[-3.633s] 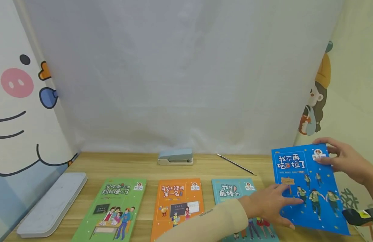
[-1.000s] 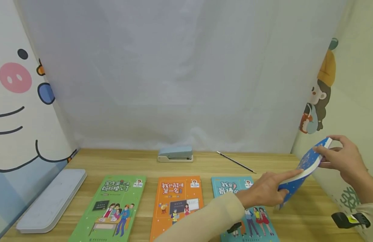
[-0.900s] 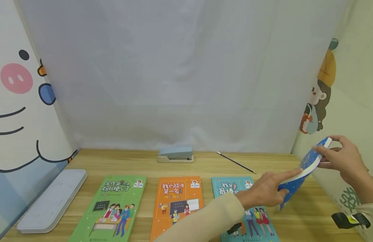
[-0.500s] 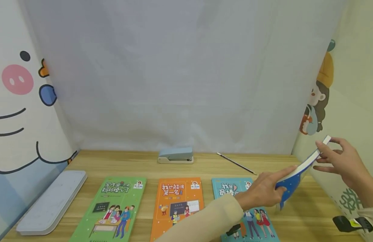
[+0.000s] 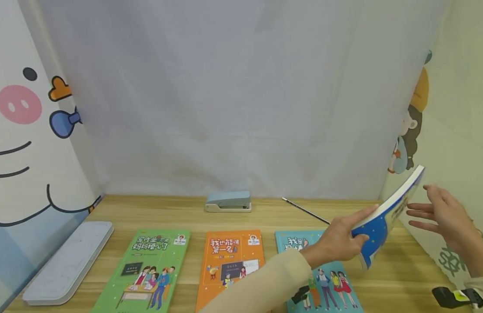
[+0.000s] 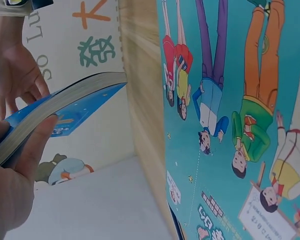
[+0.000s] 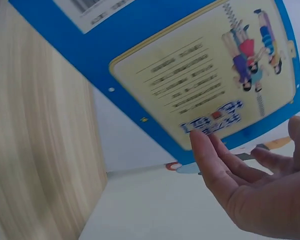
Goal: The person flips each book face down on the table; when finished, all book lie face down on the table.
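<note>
My left hand grips the blue book at its near left part, finger on one side and thumb on the other. The book is tilted up above the table, its white page edge facing up. Its back cover, with a cream panel and printed lines, shows in the right wrist view. My right hand is just right of the book, fingers extended and apart, fingertips close to the back cover. Beneath my left forearm lies a teal book, partly covered by the sleeve.
An orange book and a green book lie left of the teal one. A stapler and a pencil are at the back of the wooden table. A pale flat case sits at the far left.
The blue book went from showing its front cover, held by the right hand, to standing tilted in the left hand. The right hand has let go and moved slightly off its far end.
</note>
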Demonstrator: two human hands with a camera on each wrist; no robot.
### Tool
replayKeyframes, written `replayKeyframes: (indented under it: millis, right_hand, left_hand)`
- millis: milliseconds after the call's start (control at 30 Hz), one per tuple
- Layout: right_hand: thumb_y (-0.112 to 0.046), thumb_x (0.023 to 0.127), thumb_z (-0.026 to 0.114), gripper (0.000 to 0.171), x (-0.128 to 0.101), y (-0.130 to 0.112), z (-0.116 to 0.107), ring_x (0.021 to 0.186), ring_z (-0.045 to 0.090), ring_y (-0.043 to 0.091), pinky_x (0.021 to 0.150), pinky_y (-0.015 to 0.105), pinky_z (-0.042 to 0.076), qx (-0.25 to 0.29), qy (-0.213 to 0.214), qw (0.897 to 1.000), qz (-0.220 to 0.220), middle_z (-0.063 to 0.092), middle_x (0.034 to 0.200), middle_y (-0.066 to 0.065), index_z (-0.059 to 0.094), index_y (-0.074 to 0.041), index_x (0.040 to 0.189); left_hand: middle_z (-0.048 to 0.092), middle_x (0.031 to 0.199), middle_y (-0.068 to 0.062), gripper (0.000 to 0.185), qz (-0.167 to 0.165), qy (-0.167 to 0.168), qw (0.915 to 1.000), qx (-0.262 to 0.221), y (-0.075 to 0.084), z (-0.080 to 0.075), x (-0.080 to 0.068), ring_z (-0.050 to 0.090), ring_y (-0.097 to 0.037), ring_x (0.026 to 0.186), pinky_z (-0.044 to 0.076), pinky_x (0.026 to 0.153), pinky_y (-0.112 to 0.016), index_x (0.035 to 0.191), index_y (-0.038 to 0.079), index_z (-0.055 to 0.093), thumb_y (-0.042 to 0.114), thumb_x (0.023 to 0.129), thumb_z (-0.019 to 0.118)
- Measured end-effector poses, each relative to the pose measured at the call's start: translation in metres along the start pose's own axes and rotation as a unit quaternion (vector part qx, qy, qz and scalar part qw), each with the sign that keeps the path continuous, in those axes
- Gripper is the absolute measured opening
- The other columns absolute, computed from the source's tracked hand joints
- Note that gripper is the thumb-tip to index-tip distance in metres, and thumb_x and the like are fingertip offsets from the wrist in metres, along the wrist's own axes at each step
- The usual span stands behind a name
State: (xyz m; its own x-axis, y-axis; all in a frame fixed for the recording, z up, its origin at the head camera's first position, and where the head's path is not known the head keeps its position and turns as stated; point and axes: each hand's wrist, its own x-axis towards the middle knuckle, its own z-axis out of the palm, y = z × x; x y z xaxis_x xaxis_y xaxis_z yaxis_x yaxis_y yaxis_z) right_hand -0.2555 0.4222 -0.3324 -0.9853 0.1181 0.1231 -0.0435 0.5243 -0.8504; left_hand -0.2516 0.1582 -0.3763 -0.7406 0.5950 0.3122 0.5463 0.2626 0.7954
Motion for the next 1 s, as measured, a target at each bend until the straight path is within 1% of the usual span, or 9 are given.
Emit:
replayKeyframes:
  millis: [67,133,167,233,367,467,667,833,1000]
  right_hand:
    - [-0.047,0.107,0.024,0.077,0.001,0.008,0.0,0.079,0.063,-0.01,0.068,0.033,0.062,0.016,-0.011,1.0,-0.005,0.07,0.098,-0.001,-0.006,0.005,0.156]
    - [-0.044,0.107,0.032,0.077,0.001,0.016,0.0,0.08,0.065,-0.008,0.068,0.03,0.062,0.036,-0.018,0.999,-0.006,0.063,0.093,-0.023,-0.006,-0.001,0.158]
    - [-0.043,0.106,0.036,0.078,0.002,0.019,0.001,0.08,0.065,-0.008,0.068,0.029,0.061,0.044,-0.02,0.999,-0.006,0.061,0.091,-0.027,-0.005,-0.003,0.159]
    - [-0.04,0.106,0.041,0.079,0.002,0.026,0.002,0.081,0.066,-0.008,0.068,0.028,0.061,0.054,-0.021,0.998,-0.009,0.06,0.09,-0.031,-0.005,-0.006,0.16]
    - [-0.034,0.105,0.047,0.08,0.003,0.037,0.002,0.081,0.066,-0.008,0.066,0.026,0.06,0.095,-0.03,0.995,-0.017,0.061,0.092,-0.031,-0.005,-0.009,0.161]
    - [-0.028,0.105,0.05,0.081,0.004,0.044,0.001,0.083,0.067,-0.007,0.066,0.025,0.06,0.141,-0.048,0.989,-0.017,0.06,0.095,-0.031,-0.006,-0.013,0.161]
    - [-0.027,0.105,0.048,0.081,0.004,0.05,0.001,0.085,0.067,-0.006,0.068,0.026,0.06,0.182,-0.069,0.981,-0.006,0.059,0.098,-0.031,-0.01,-0.02,0.161]
    - [-0.02,0.107,0.044,0.077,0.005,0.051,0.001,0.087,0.069,-0.002,0.069,0.027,0.06,0.243,-0.101,0.965,-0.012,0.066,0.101,-0.026,-0.01,-0.027,0.16]
    - [-0.013,0.107,0.04,0.074,0.004,0.058,0.001,0.092,0.069,0.002,0.072,0.029,0.061,0.3,-0.132,0.944,-0.033,0.067,0.106,-0.021,-0.007,-0.035,0.16]
  left_hand:
    - [0.057,0.145,0.0,0.074,0.002,0.006,0.9999,-0.015,-0.001,-0.001,0.0,0.067,-0.009,0.106,0.053,0.071,-0.015,0.154,0.039,0.036,0.002,0.096,0.062]
    - [0.056,0.146,0.001,0.074,0.005,0.012,0.9995,-0.03,-0.002,-0.002,0.0,0.066,-0.008,0.104,0.052,0.07,-0.014,0.154,0.038,0.036,0.001,0.095,0.062]
    - [0.055,0.147,0.001,0.074,0.006,0.013,0.9991,-0.039,-0.003,-0.003,0.0,0.066,-0.008,0.104,0.052,0.07,-0.014,0.154,0.037,0.036,0.001,0.095,0.062]
    - [0.054,0.148,-0.001,0.074,0.014,0.015,0.9981,-0.058,-0.004,-0.004,0.0,0.066,-0.008,0.103,0.052,0.071,-0.013,0.154,0.035,0.037,-0.001,0.095,0.061]
    - [0.054,0.148,-0.004,0.072,0.026,0.016,0.996,-0.084,-0.004,-0.007,0.0,0.065,-0.008,0.104,0.052,0.073,-0.013,0.155,0.031,0.038,-0.002,0.095,0.061]
    - [0.054,0.147,-0.004,0.071,0.019,0.019,0.9948,-0.098,-0.002,-0.008,-0.001,0.065,-0.007,0.102,0.052,0.073,-0.014,0.154,0.032,0.038,-0.001,0.096,0.061]
    - [0.054,0.146,-0.003,0.071,0.006,0.017,0.9922,-0.123,0.001,-0.009,-0.002,0.066,-0.007,0.097,0.053,0.072,-0.015,0.153,0.033,0.04,-0.001,0.095,0.062]
    - [0.054,0.146,-0.003,0.07,0.003,0.007,0.9891,-0.147,0.006,-0.01,-0.004,0.065,-0.005,0.094,0.054,0.067,-0.016,0.153,0.033,0.041,-0.001,0.095,0.062]
    - [0.053,0.145,-0.003,0.07,-0.001,-0.001,0.9864,-0.164,0.008,-0.009,-0.005,0.064,-0.004,0.091,0.055,0.061,-0.017,0.153,0.033,0.041,-0.002,0.095,0.062]
